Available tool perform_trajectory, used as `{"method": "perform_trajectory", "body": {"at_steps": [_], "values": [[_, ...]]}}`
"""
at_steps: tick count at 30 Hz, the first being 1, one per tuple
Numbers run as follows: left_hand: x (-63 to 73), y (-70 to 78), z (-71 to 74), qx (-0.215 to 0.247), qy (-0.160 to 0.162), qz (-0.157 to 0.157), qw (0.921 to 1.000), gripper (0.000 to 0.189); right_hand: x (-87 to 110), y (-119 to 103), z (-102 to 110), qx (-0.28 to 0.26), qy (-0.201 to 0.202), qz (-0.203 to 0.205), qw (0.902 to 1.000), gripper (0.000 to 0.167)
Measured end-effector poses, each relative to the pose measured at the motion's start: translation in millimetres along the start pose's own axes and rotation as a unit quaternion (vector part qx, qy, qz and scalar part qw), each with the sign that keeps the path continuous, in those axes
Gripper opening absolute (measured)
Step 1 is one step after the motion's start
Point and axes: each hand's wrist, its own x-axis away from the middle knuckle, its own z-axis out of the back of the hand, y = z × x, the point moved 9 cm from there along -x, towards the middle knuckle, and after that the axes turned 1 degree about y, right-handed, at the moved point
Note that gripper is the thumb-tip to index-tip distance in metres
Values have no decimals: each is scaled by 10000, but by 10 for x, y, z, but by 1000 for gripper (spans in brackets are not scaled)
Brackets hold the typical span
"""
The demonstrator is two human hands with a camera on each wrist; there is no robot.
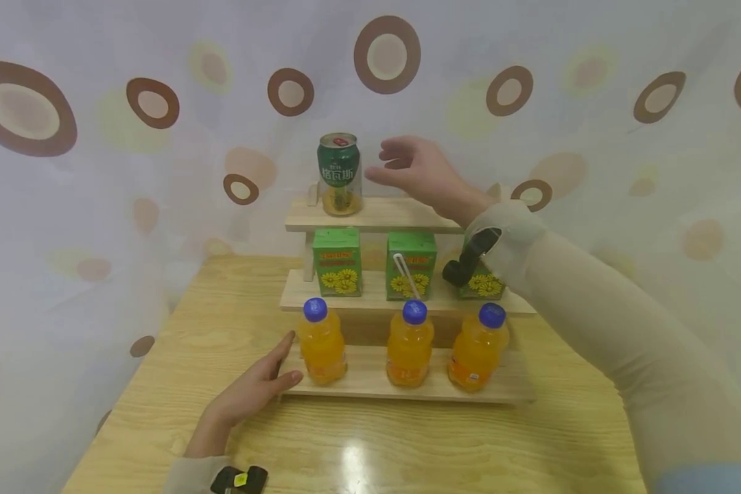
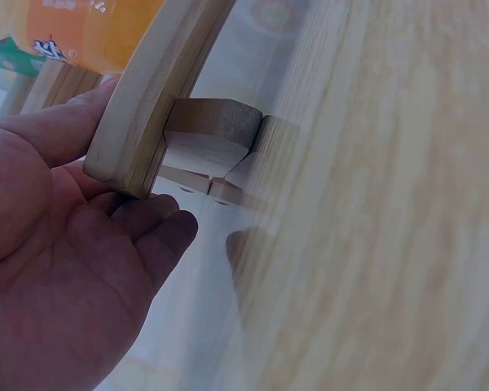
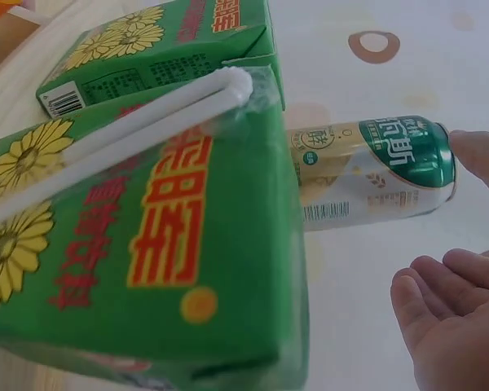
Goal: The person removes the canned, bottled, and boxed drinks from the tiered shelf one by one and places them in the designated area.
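A green and gold drink can [image 1: 339,175] stands upright at the left end of the top shelf [image 1: 401,214]. My right hand [image 1: 422,171] is raised just to the can's right, fingers loosely bent and nothing between them. In the right wrist view, the thumb overlaps the lid end of the can [image 3: 375,171], and I cannot tell whether it touches. Low on the left, my left hand [image 1: 253,387] holds the end of the bottom shelf board [image 2: 138,106], with fingers reaching beneath it. An orange drink bottle [image 1: 323,346] stands close to that hand.
Green drink cartons [image 1: 338,264] stand on the middle shelf; one has a white straw [image 1: 405,274] at its front. More orange bottles [image 1: 409,350] line the bottom shelf. My right forearm [image 1: 593,309] partly hides the rightmost carton. Behind the wooden table [image 1: 234,302] hangs a patterned cloth [image 1: 179,171].
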Motion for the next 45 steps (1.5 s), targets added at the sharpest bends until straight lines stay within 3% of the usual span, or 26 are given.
{"method": "perform_trajectory", "body": {"at_steps": [10,26,33,45], "values": [[13,4,20,-55,55,52,10000,84,-140,-108,-145,-6,-44,-77,10000,78],[-6,13,-48,-125,48,-45,9999,81,-359,-126,-342,-666,-127,69,9977,70],[0,29,-62,-147,34,1,9999,81,-382,-86,-374,-738,-138,-193,9970,71],[7,19,-69,-137,57,58,9999,82,-362,-81,-360,-991,4,-186,9949,67]]}}
